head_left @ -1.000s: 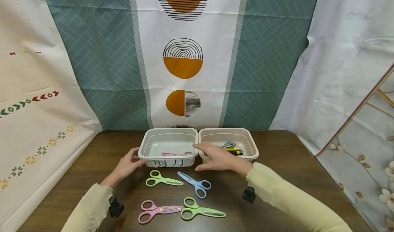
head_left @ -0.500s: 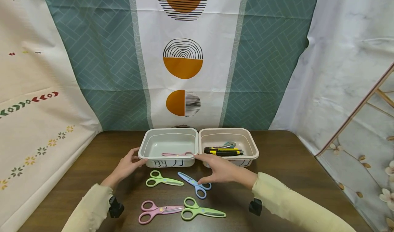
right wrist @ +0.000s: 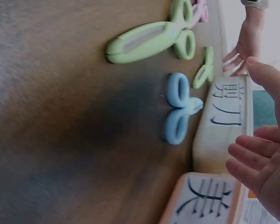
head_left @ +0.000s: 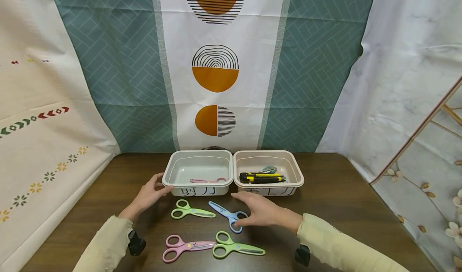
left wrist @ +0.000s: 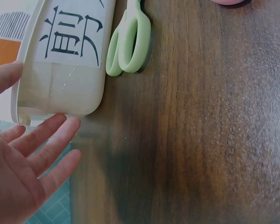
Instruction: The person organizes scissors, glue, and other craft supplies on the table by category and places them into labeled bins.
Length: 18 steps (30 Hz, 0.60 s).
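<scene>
My left hand (head_left: pixel 159 187) lies open against the left front corner of the left white bin (head_left: pixel 169 171), fingers straight (left wrist: pixel 46 140). That bin (left wrist: pixel 65 70) has a paper label with black characters and holds pink scissors (head_left: pixel 207 180). My right hand (head_left: pixel 245 212) hovers open, fingers spread, just over the handles of the blue scissors (head_left: pixel 223 212) in front of the bins. In the right wrist view the fingers (right wrist: pixel 252 154) hang above the blue scissors (right wrist: pixel 179 109) and grip nothing. Green scissors (head_left: pixel 191 211) lie to the left of the blue pair.
The right white bin (head_left: pixel 296 171) holds yellow-and-black utility knives (head_left: pixel 261 177). Nearer me lie pink scissors (head_left: pixel 185 246) and another green pair (head_left: pixel 236 248). All rest on a dark wooden table (head_left: pixel 343 199) backed by hanging cloths.
My right hand has drawn back from over the bins toward me and come down over the blue scissors, uncovering the utility knives. The left hand has stayed at the bin's corner.
</scene>
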Tool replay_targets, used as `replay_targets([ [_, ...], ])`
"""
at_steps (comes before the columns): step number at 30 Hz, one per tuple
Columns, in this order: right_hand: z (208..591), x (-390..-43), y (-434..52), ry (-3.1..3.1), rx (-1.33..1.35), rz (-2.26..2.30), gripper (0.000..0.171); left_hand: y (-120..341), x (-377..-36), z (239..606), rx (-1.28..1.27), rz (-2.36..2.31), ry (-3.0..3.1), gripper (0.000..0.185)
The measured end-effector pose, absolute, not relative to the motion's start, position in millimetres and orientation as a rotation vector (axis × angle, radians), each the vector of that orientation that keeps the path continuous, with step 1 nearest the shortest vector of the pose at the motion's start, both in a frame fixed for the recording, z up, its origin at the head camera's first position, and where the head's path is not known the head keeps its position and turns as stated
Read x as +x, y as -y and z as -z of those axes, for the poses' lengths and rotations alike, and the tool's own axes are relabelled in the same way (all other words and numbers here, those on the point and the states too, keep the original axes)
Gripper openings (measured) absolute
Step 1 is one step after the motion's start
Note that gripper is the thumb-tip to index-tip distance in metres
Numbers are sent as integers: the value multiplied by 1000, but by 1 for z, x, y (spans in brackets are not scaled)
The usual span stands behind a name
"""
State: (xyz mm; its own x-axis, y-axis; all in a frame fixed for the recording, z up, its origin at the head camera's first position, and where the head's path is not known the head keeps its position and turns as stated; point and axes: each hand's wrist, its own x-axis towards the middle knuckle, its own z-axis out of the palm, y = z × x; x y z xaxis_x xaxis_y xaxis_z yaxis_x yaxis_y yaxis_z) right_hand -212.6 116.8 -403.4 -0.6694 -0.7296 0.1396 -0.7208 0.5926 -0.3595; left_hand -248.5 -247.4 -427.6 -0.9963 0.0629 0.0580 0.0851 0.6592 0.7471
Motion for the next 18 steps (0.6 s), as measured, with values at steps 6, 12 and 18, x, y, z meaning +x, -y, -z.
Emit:
replay_targets([
  [6,420,-208,-115,-2798,-1214,617,75,248,-248,428,-130,1283,2832,70],
  [12,433,-205,-113,-2821,-1193,624,74,249,-247,429,-139,1285,2831,70],
  [18,445,-204,-110,-2822,-1213,605,73,250,-246,430,-156,1282,2828,69],
])
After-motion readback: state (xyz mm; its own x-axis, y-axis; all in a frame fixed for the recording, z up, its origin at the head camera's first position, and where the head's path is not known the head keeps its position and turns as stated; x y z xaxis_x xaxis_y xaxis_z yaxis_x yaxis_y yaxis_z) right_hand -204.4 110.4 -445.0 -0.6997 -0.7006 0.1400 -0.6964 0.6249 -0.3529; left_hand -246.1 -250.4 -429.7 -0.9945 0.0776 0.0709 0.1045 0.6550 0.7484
